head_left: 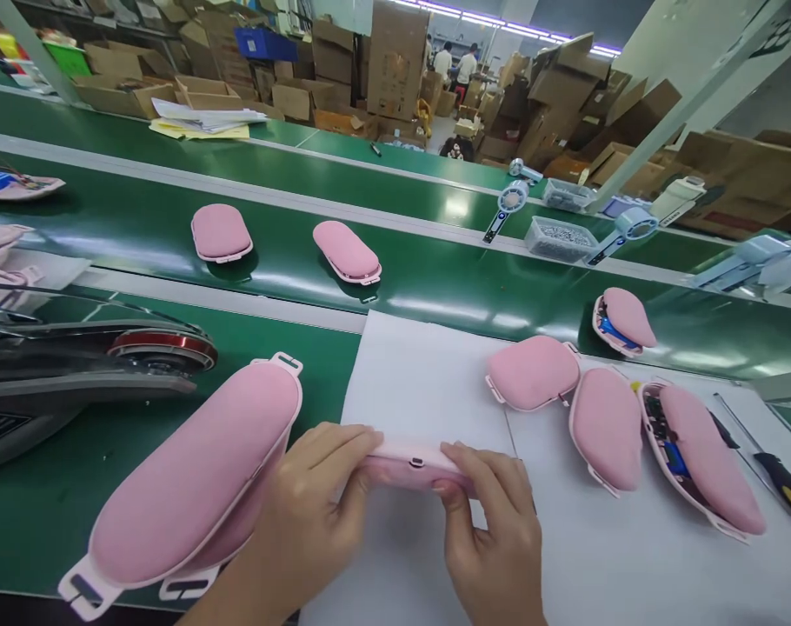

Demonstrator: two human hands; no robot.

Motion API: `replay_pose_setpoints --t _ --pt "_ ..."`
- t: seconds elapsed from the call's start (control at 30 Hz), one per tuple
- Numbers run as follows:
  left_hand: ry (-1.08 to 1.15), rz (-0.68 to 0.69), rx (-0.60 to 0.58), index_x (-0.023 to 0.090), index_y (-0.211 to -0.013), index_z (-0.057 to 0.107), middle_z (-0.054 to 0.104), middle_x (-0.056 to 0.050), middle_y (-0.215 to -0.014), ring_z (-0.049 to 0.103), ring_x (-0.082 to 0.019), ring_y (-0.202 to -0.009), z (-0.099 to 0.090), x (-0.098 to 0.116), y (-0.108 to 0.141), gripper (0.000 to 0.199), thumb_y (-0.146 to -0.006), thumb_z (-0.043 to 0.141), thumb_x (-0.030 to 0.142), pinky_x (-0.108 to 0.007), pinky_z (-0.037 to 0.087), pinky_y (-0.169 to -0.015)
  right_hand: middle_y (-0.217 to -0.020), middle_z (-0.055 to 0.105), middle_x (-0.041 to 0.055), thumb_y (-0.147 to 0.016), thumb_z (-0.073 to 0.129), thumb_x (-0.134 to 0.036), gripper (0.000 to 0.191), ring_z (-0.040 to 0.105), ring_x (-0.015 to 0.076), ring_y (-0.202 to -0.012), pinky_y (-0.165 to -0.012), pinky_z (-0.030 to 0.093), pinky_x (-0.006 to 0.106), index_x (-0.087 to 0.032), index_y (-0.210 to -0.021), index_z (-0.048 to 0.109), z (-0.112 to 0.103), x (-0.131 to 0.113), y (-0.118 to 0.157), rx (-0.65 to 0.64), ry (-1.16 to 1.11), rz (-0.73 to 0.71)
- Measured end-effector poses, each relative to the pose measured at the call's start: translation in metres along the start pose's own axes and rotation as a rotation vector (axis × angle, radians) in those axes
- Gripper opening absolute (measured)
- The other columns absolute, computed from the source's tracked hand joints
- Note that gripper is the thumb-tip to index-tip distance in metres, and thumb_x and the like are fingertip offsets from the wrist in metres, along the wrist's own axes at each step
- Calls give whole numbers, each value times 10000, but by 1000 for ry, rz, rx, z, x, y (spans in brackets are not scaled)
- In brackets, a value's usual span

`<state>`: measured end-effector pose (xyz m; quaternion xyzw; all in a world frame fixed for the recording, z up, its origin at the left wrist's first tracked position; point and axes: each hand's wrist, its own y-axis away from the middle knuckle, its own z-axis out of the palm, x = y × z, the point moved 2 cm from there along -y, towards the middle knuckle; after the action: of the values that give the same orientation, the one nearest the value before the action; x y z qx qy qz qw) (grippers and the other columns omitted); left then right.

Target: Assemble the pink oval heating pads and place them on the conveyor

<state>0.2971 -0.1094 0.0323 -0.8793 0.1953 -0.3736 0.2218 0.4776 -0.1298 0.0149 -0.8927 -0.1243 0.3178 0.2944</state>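
Note:
A pink oval case (408, 474) is held edge-on above the white sheet (428, 356), its small dark slot facing me. My left hand (327, 496) pinches its left end between thumb and fingers. At its right end, my right hand (493, 513) grips in the same way. Two larger pink cases (200, 478) lie stacked to the left, beside my left hand. On the right of the sheet are two closed-looking pink cases (532, 374) and an open one (708, 452) with blue and dark parts showing inside.
Several pink cases (222, 232) sit on the green conveyor (435, 261). A dark machine with a red-rimmed wheel (164, 348) stands at left. Screwdrivers (783, 487) lie far right. Handheld fans (513, 198) and a tray of small parts (561, 239) stand behind; people and cardboard boxes are farther back.

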Motion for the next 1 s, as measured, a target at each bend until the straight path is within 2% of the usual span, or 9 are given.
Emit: replay_pose_setpoints --t 0.13,0.23,0.3,0.37,0.47,0.6,0.73,0.9,1.0 --pt "55 -233 -165 268 -1151 595 719 1 -1077 671 -139 -958 -7 -18 10 273 -879 571 263 -212 545 -819 -1048 572 65 -923 472 -126 224 505 190 -982 -814 425 300 -184 -1117 567 -2 1 -1 -85 31 13" --pt "158 -355 -208 265 -1161 598 708 -14 -1130 664 -139 -1014 -9 -24 20 267 -910 510 292 -203 539 -862 -1210 533 120 -933 465 -150 257 474 230 -1119 -928 375 338 -137 -1179 538 5 -12 -5 -101 91 -116" --pt "236 -309 -232 262 -1190 581 687 -22 -1181 641 -135 -1069 -8 -21 23 297 -917 469 227 -202 516 -913 -1225 556 137 -956 469 -224 312 475 251 -1146 -953 346 359 -102 -1240 508 13 -24 -9 -163 85 -223" --pt "271 -240 -249 269 -1242 545 661 -23 -1230 619 -131 -1111 -6 -16 24 374 -904 441 147 -200 500 -944 -1151 625 114 -968 479 -293 333 522 245 -1088 -927 335 360 -101 -1237 520 20 -33 -12 -225 63 -279" --pt "269 -156 -232 274 -1264 529 670 -26 -1217 630 -127 -1095 -4 -10 23 434 -883 446 85 -187 507 -930 -1068 683 44 -964 501 -258 235 582 204 -987 -867 329 335 -159 -1164 575 23 -34 -14 -293 17 -294" --pt "247 -40 -158 223 -1245 548 710 -70 -1131 668 -145 -1029 -5 -7 25 437 -856 461 43 -199 540 -883 -1076 687 -2 -905 538 -151 226 598 172 -970 -852 324 316 -204 -1119 587 15 -32 -16 -363 -61 -243" --pt "249 34 -93 205 -1236 537 734 -75 -1030 699 -149 -921 -5 -6 29 471 -823 445 -3 -213 569 -805 -981 697 -54 -804 539 -42 287 604 140 -858 -777 319 308 -240 -1000 607 13 -42 -22 -416 -135 -135" --pt "232 71 -34 166 -1105 576 720 -60 -842 704 -171 -776 -1 -6 32 362 -818 433 0 -245 574 -685 -765 685 -61 -790 489 -44 202 580 129 -692 -696 291 328 -212 -753 595 18 -54 -31 -287 -161 -22" --pt "253 61 -86 165 -1098 572 702 -43 -806 676 -148 -688 0 -6 33 338 -834 431 8 -236 550 -615 -801 692 -67 -827 519 -53 205 597 131 -737 -733 316 328 -232 -833 618 15 -52 -34 -426 -179 -48"
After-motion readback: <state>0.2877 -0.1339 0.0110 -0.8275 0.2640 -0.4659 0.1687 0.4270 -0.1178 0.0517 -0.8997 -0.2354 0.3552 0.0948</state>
